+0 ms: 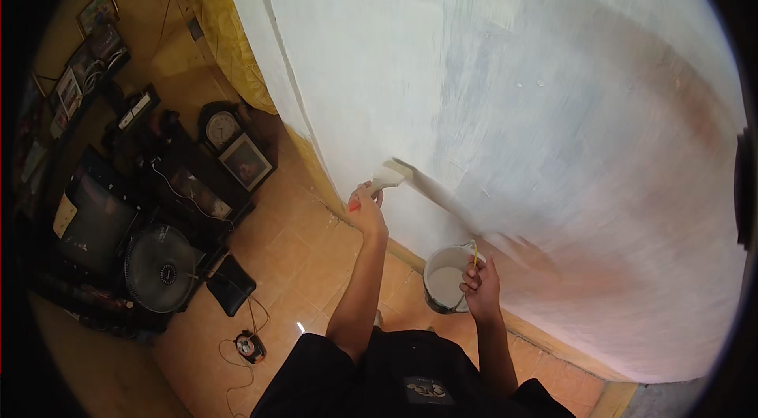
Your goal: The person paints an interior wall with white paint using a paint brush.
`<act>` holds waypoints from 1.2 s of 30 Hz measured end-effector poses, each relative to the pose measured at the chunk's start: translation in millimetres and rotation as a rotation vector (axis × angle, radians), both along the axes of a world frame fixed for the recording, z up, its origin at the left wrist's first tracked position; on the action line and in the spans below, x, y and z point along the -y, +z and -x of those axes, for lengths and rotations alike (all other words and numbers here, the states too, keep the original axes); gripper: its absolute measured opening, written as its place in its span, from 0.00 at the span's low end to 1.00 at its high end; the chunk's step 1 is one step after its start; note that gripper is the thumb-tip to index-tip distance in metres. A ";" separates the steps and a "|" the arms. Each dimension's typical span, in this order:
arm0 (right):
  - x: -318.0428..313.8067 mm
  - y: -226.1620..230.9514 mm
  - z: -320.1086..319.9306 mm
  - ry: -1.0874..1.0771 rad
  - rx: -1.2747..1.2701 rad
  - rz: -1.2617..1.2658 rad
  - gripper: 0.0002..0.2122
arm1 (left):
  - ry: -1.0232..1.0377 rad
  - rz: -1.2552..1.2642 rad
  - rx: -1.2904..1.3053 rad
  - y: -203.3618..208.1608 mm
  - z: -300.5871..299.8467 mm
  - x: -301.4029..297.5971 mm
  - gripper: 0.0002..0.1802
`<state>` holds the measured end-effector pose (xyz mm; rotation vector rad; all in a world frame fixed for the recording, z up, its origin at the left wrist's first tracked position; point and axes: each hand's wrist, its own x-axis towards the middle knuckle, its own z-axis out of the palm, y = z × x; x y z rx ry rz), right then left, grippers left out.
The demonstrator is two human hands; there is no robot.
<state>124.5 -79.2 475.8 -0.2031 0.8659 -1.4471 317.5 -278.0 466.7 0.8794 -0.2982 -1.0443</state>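
Observation:
My left hand [368, 213] is closed around a paintbrush [387, 176], whose bristle end is against the wall [371, 63] or very close to it. A bit of red shows at the brush's handle within my fingers. My right hand [483, 292] grips the handle of a bucket [437, 262] at a yellow part, holding it beside the wall, lower and to the right of the brush. Whitish paint [450, 285] lies inside the bucket, and its outside is smeared. White coating covers the wall's left part; greyish, brownish and pinkish patches show to the right.
Orange tiles cover the floor [292, 292]. To the left stand a fan [160, 268], a dark screen [99, 217], a clock [222, 127] and a framed picture [245, 163]. A cord reel [250, 347] trails cable over the floor. Yellow curtain [225, 31] hangs by the wall's edge.

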 end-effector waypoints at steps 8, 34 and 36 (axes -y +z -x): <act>-3.5 -10.1 6.6 0.002 0.002 -0.001 0.21 | 0.010 0.113 0.125 136.6 18.3 27.6 0.14; -12.2 -20.2 18.9 0.123 -0.011 -0.068 0.21 | 0.000 0.235 -0.011 40.9 31.4 -2.8 0.16; -13.3 -19.2 19.0 0.120 -0.020 -0.082 0.20 | 0.006 0.161 0.010 7.7 25.6 -9.4 0.15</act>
